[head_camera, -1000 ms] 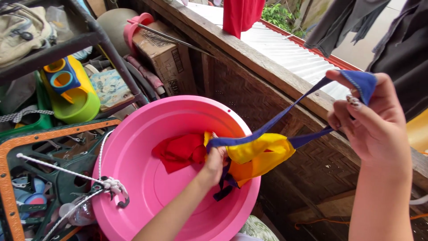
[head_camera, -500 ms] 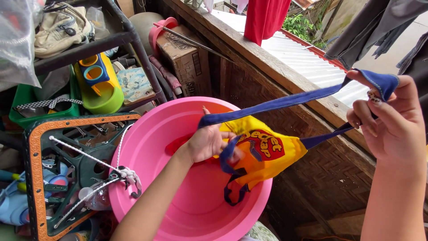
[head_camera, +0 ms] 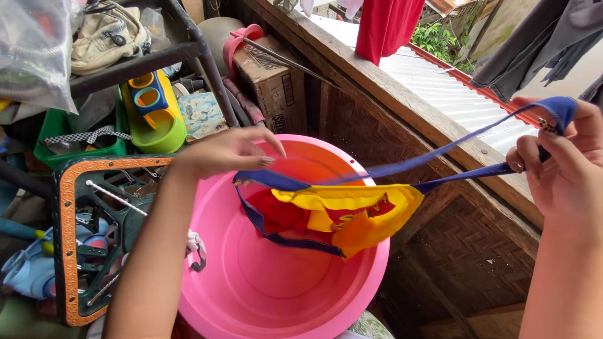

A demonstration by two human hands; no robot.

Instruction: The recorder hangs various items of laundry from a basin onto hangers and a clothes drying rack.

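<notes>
A yellow and red cloth garment with blue straps (head_camera: pixel 352 210) hangs stretched above a round pink basin (head_camera: pixel 251 295). My left hand (head_camera: pixel 229 152) pinches one blue strap end over the basin's far left rim. My right hand (head_camera: pixel 562 166) grips the looped end of the other blue straps at the far right, above the wooden rail. The cloth sags between the two hands, its lower part dipping into the basin.
A wooden rail (head_camera: pixel 402 100) runs along the right, with red cloth (head_camera: pixel 386 25) and dark clothes (head_camera: pixel 534 44) hung above. On the left stand a dark shelf frame (head_camera: pixel 188 47), a cardboard box (head_camera: pixel 276 81), a green bowl (head_camera: pixel 157 135) and an orange-edged crate (head_camera: pixel 69 238).
My left hand rose out of the basin and moved left, pulling a blue strap up. The garment lifted and spread between both hands. The view shifted slightly.
</notes>
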